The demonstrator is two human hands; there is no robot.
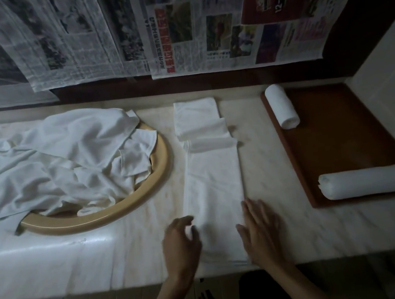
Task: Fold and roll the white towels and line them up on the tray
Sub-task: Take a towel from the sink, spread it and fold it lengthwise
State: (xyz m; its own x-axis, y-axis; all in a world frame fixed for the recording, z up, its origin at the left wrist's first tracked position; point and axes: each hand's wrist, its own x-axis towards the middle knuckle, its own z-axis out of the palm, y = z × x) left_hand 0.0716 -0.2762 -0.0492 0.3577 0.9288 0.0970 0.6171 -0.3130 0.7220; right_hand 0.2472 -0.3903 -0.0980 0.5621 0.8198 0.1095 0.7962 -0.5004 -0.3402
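A white towel [212, 187] folded into a long strip lies on the marble counter, running away from me. My left hand [181, 244] rests at its near left edge with fingers curled against the cloth. My right hand [258, 229] lies flat, fingers spread, on its near right edge. Behind the strip sits a smaller folded towel [197, 119]. The brown tray [335, 136] at the right holds a short rolled towel [282, 105] at its far left corner and a long rolled towel [376, 179] across its near end.
A heap of loose white towels [50, 163] fills a round basin with a tan rim [162, 169] at the left. Newspaper sheets [175, 26] hang on the wall behind. The counter's front edge runs just under my wrists, with tiled floor below.
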